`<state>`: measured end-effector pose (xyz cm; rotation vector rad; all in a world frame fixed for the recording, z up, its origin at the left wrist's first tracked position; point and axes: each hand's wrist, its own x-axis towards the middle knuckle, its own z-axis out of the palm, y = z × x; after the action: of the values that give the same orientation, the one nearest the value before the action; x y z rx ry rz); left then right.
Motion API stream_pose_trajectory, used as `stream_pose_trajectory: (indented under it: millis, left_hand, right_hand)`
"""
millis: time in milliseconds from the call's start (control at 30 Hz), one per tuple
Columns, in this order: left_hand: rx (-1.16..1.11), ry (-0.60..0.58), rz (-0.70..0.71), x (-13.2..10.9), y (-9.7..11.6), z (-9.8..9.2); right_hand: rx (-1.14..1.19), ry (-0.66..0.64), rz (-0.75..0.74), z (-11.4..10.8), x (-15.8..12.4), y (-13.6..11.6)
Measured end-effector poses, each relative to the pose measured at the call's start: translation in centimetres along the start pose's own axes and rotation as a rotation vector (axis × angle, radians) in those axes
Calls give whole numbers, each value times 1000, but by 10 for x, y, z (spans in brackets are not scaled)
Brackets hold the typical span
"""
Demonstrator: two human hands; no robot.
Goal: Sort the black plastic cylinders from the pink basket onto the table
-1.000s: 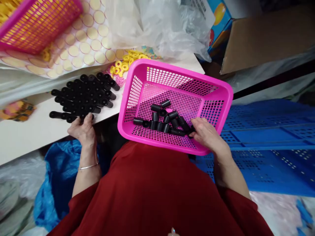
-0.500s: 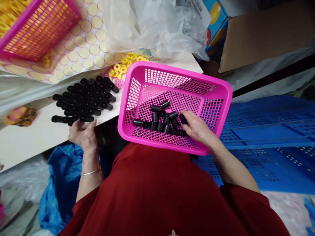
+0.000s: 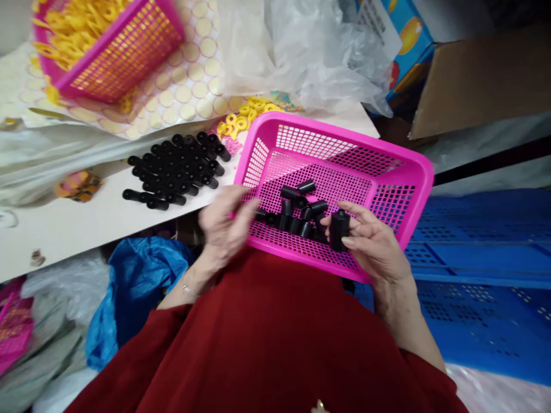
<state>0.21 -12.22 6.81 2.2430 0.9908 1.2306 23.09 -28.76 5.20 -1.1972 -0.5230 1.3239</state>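
My right hand (image 3: 374,238) pinches a small black plastic cylinder (image 3: 340,230) with a narrow nub on its top, holding it upright over the right part of a pink mesh basket (image 3: 365,140). Several more black cylinders (image 3: 295,225) lie loose on the basket's floor. At the basket's left rim is my left hand (image 3: 226,223), smeared by motion; whether its fingers hold anything cannot be made out. On the white table (image 3: 107,229) to the left, a tight group of black cylinders (image 3: 176,166) stands upright.
Yellow ring-shaped pieces (image 3: 241,117) lie behind the basket's left corner. A second pink basket (image 3: 124,57) full of yellow pieces stands at the back left. Clear plastic bags (image 3: 301,51), an open cardboard box (image 3: 482,80) and blue crates (image 3: 482,229) surround the area. A blue bag (image 3: 138,275) hangs below the table.
My left hand has left the standing cylinders and moved right to the basket's rim. My right hand has raised a black cylinder from the basket floor. The view has shifted left.
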Motion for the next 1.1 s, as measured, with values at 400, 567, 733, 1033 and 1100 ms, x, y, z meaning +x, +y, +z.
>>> stream_pose_trajectory:
  millis: [400,567,733,1033,1100]
  left_hand:
    - [-1118,-675,-876,11,54,76]
    - [-1302,-684,-1072,17,47,73]
    - [-1306,-688,-1060,16,37,72]
    - [-1040,-625,-739,3,32,74]
    - [-980,-639,-651,1,31,74]
  right_hand:
    - [-216,181,-334,15,-5,17]
    - [-289,258,-485,18,-4,26]
    - [-394,274,-602,24,-1,26]
    - [-489,300,-526,25,-1,24]
    - [-511,294,-481,23,-1,24]
